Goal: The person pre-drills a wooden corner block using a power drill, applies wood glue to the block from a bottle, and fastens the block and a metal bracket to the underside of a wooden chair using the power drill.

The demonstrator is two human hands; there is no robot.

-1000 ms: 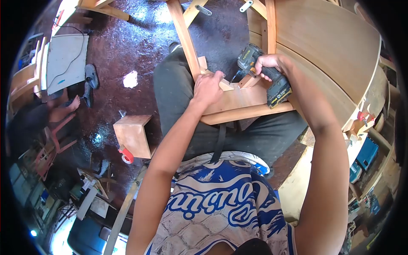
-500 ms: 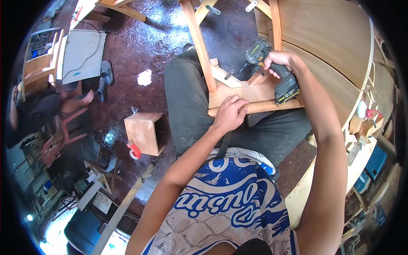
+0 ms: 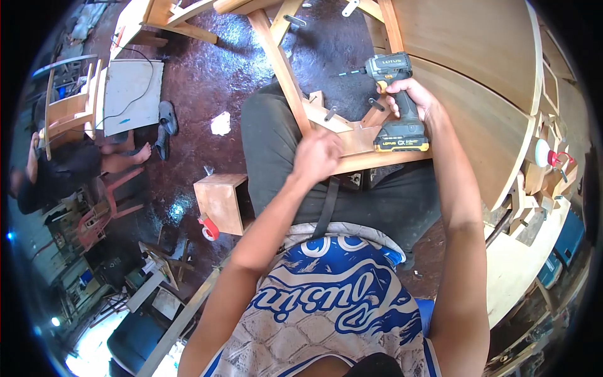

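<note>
My right hand grips a black-and-yellow cordless drill by its handle. The drill stands upright on its battery at the front rail of a wooden frame, its bit pointing left. Over the frame's left corner is my left hand, fingers curled in and slightly blurred; whatever they may hold is hidden. The left wooden leg rises just beyond it. A metal plate sits on the left brace, and another metal plate on the right one. The frame rests across my lap.
Large curved wooden panels stand at the right. On the floor to the left are a small wooden box, a red tape dispenser and grey shoes. Another person sits at far left. A white board lies beyond.
The drill has turned from a slant to upright, its bit now pointing left. My left hand has moved from the front rail to the frame's left corner, fingers curling. The view has shifted slightly.
</note>
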